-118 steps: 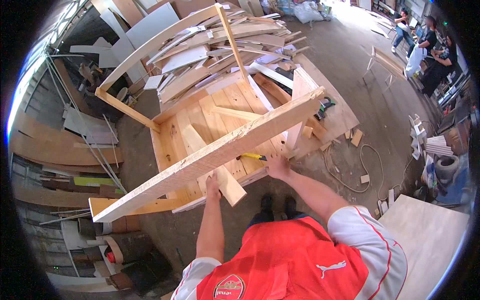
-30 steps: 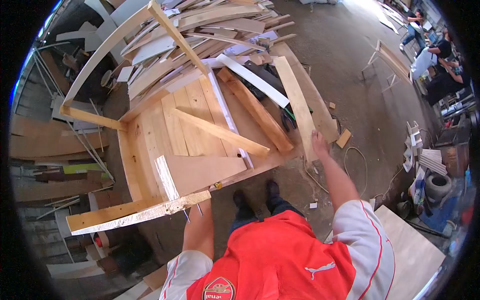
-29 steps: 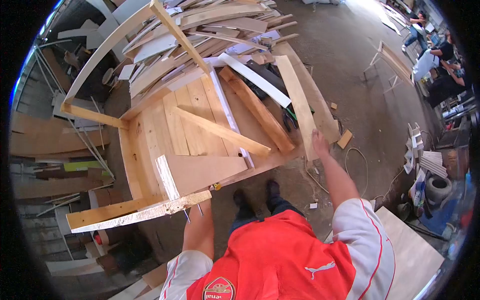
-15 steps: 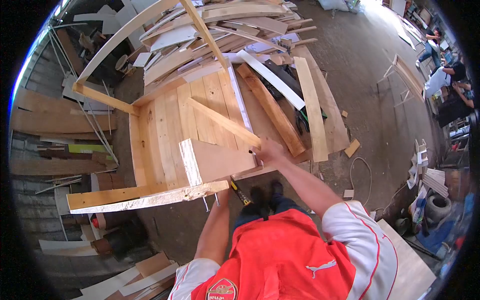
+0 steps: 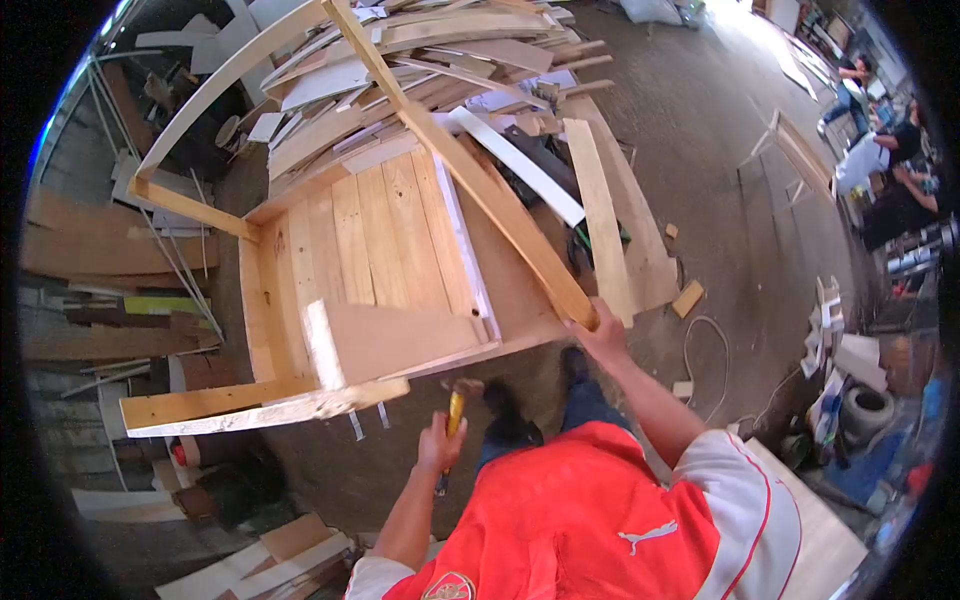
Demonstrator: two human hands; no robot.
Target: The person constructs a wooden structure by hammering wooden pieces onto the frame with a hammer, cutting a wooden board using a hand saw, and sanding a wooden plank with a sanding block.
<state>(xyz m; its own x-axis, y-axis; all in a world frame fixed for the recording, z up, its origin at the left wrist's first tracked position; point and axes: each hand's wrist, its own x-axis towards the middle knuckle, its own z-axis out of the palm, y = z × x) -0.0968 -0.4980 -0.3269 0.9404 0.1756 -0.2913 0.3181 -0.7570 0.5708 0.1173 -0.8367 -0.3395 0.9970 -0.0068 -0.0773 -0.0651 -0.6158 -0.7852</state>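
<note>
Main risk: my long board [image 5: 500, 210] is gripped near one end only, so its far end could swing or dip and knock the upright [image 5: 365, 50] of the wooden frame [image 5: 252, 310]. Cause would be the long reach past my grip. Whether that far end touches the upright or just crosses it in view, I can't tell.

Second: nails [image 5: 357, 427] poke out at the end of the rough-edged board [image 5: 240, 415], near my left forearm; a careless lift could scratch it. Third: a loose grip could drop the hammer [image 5: 456, 412] by my shoes [image 5: 508, 418].

Hands: left hand [image 5: 436, 447] closed round the yellow hammer handle, head up, apart from the frame. Right hand [image 5: 606, 342] wraps the near end of the long board, thumb side against the wood; exact finger spread unclear.

Long board slants over the worktop [image 5: 520, 300], running away from me toward the upright. Pale plank [image 5: 600, 220] lies beside it, its near end close to my right hand. White strip [image 5: 525, 172] lies between them.
</note>
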